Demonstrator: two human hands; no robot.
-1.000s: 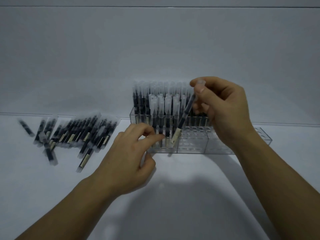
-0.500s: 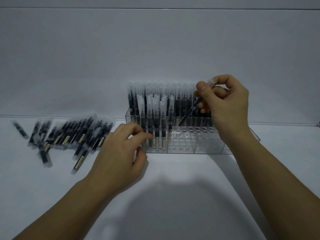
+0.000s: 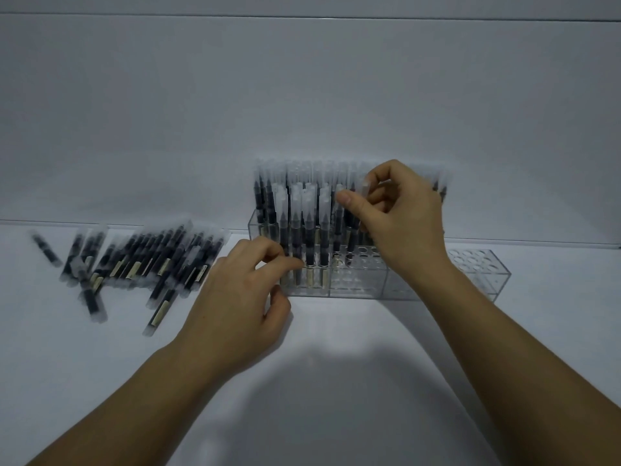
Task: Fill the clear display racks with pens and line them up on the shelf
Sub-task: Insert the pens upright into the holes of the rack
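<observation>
A clear display rack stands on the white shelf, its back rows and left part full of upright black pens with clear caps. My right hand pinches the cap of one pen, which stands nearly upright with its lower end in a rack hole. My left hand rests against the rack's front left corner, fingers curled, its fingertips touching the rack wall; it holds no pen. A heap of loose pens lies to the left.
A second clear rack with empty holes stands right of the first one, partly behind my right forearm. The white back wall rises just behind the racks. One stray pen lies at the far left.
My right hand has swung the tilted pen upright and lowered it into a hole in the rack. My left hand has stayed at the rack's front left corner.
</observation>
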